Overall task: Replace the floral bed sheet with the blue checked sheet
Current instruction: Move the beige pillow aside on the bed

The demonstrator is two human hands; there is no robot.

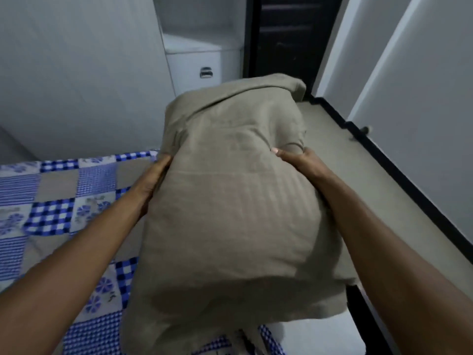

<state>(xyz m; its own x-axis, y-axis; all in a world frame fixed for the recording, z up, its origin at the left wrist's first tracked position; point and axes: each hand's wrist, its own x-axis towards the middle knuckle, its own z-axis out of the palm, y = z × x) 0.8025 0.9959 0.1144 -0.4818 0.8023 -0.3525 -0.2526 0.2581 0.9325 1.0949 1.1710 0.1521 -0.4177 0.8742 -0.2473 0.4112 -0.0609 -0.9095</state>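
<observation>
Beige pillow (230, 213) up in the air, filling its pillowcase (268, 88). Right hand (297, 160) pinches the fabric, left hand (153, 180) grips the side. Blue checked sheet (53, 216) lies spread below the left hand.

A plump khaki pillow (230, 201) fills the centre. Behind it stands a white cabinet (194, 67) (metal handle (206, 72) on its front) beside a dark doorway (289, 39); black skirting (396, 172) edges the grey floor (340, 144).
</observation>
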